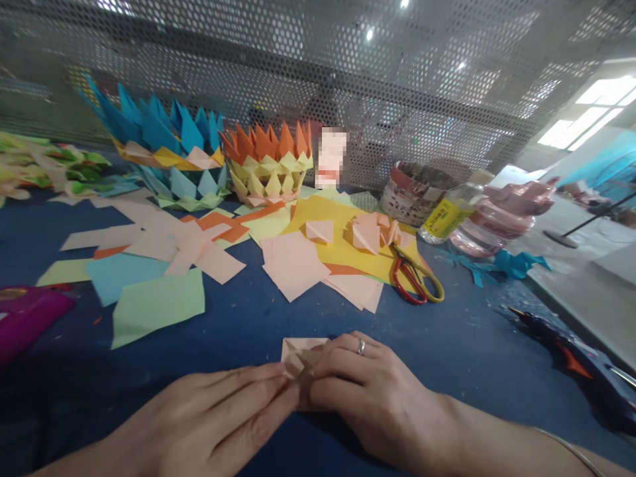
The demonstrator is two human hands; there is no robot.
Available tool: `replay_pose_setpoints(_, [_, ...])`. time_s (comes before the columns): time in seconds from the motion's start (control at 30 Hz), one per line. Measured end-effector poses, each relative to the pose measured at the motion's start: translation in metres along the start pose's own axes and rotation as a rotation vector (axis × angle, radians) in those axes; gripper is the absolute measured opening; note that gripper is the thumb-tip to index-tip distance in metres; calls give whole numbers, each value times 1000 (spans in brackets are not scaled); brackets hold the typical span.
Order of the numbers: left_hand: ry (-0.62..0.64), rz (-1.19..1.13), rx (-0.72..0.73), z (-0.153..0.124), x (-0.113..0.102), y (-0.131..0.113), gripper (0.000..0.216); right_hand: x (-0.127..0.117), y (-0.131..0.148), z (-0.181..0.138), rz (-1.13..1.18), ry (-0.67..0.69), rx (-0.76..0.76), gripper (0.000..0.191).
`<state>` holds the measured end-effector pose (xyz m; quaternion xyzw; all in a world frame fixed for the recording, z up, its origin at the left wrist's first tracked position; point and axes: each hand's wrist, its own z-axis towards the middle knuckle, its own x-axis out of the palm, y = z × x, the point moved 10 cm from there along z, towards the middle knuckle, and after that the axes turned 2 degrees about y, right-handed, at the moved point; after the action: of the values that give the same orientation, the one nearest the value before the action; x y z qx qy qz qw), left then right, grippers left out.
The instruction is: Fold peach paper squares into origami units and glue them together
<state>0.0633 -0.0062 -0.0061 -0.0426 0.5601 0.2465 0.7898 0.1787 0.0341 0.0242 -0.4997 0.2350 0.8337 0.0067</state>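
Observation:
A small folded piece of pink paper (298, 349) lies on the blue table (437, 344) near the front edge. My left hand (218, 414) reaches in from the lower left, its fingertips pressed together on the paper's lower left edge. My right hand (368, 391), a ring on one finger, lies over the paper's right side with its fingers curled onto it. Most of the paper is hidden under both hands.
Loose pink, green, blue, orange and yellow paper squares (293, 265) cover the middle of the table. Red-and-yellow scissors (415, 278) lie at right. Folded paper baskets (271, 165) stand at the back by a mesh screen. A glue bottle (450, 212), a glue gun (571, 351) and a magenta object (24, 318) lie around.

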Motion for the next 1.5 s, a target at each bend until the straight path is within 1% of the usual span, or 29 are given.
replay_pose_setpoints(0.13, [-83,-59,0,10,-6,1,44,0,-1,1,-12,-3,6,24])
replay_pose_setpoints(0.2, [-79,-40,3,10,-4,0,41,-2,0,3,-12,3,0,22])
replay_pose_setpoints(0.27, [-64,-9,9,8,-1,-2,42,-3,1,5,-10,14,-7,21])
replay_pose_setpoints(0.33, [-64,17,17,6,0,-5,43,-4,2,5,-2,36,-11,23])
replay_pose_setpoints(0.43, [-73,24,-4,8,-2,-5,44,-4,5,2,-8,67,-41,26])
replay_pose_setpoints(0.6, [-72,51,-29,15,-9,-3,44,-1,8,-2,-64,97,-73,22])
replay_pose_setpoints(0.77, [-100,45,40,10,-9,-7,42,0,10,-4,-140,114,-90,21])
replay_pose_setpoints(0.83, [-96,36,59,7,-6,-9,41,-4,10,-4,-120,85,-100,20])
replay_pose_setpoints(0.9, [-107,24,58,3,-5,-10,39,-12,7,-2,-82,25,-82,24])
replay_pose_setpoints(0.93, [-132,17,33,1,-7,-8,38,-15,4,-1,-78,1,-59,28])
replay_pose_setpoints(0.97, [-105,31,39,1,-3,-9,40,-17,0,0,-87,-13,-31,33])
replay_pose_setpoints(1.07, [-76,54,15,1,1,-9,42,-10,-12,4,-107,55,45,41])
replay_pose_setpoints(1.13, [-66,57,-2,3,1,-8,43,-4,-17,5,-67,118,69,39])
replay_pose_setpoints(1.2, [-63,49,-12,5,1,-7,43,-1,-19,7,-33,152,78,36])
replay_pose_setpoints(1.3, [-106,2,-37,7,-3,-4,43,-1,-18,8,-29,172,89,28])
replay_pose_setpoints(1.4, [-182,-17,-55,8,-12,-3,42,-4,-17,9,-66,161,98,19])
replay_pose_setpoints(1.43, [-180,-11,-62,9,-13,-3,43,-5,-16,8,-87,148,98,17])
replay_pose_setpoints(1.5, [-137,6,-74,13,-13,-3,48,-8,-15,8,-117,107,103,17])
